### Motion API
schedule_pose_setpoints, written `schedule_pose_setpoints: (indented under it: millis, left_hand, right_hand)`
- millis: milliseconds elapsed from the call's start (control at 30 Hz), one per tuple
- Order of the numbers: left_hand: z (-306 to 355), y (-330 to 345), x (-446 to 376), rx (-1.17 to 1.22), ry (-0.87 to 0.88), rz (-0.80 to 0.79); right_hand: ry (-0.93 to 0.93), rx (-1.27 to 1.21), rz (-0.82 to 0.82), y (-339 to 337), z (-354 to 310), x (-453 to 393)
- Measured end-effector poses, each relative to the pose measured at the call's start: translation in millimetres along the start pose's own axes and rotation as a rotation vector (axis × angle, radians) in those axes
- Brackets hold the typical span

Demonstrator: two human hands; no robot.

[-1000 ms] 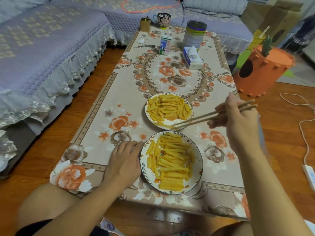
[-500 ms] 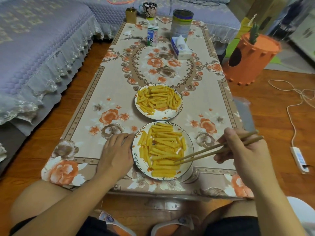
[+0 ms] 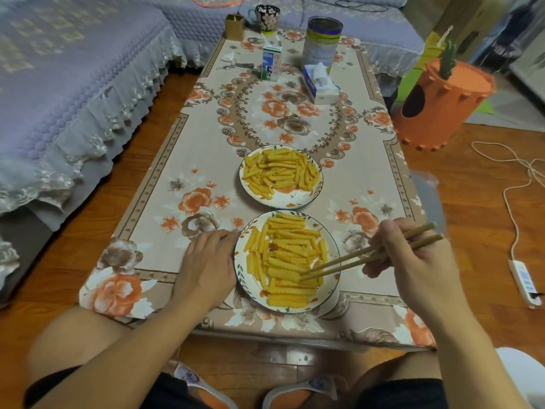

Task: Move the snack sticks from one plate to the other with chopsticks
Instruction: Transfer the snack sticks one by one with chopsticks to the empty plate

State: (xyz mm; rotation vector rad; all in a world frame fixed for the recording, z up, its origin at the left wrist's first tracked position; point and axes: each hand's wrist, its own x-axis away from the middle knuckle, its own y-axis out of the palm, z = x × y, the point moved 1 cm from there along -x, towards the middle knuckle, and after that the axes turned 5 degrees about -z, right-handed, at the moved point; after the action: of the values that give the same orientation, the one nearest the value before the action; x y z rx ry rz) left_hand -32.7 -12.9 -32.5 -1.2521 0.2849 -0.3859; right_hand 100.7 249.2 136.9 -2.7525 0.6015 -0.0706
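over the near plate, right hand grips the chopsticks, tips down among the snack sticks; left hand rests relaxed, touching the rim.

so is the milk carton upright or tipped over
Upright. The milk carton stands on its base at the far end of the table, its gabled top pointing up, beside the tin.

The right hand grips chopsticks, tips among the sticks on the near plate. The left hand rests against that plate's left rim. Just beyond the near plate stands the far plate, also heaped.
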Motion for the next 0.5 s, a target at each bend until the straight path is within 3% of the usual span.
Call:
schedule_pose_setpoints:
  millis: [400,500]
  left_hand:
    - [-1,0,2,-0.012,0.014,-0.001]
    - [0,-1,1,-0.014,0.01,-0.01]
  right_hand:
    - [-0.034,-0.038,0.042,-17,-9,1]
    - [-0.016,-0.031,-0.056,-14,-11,-5]
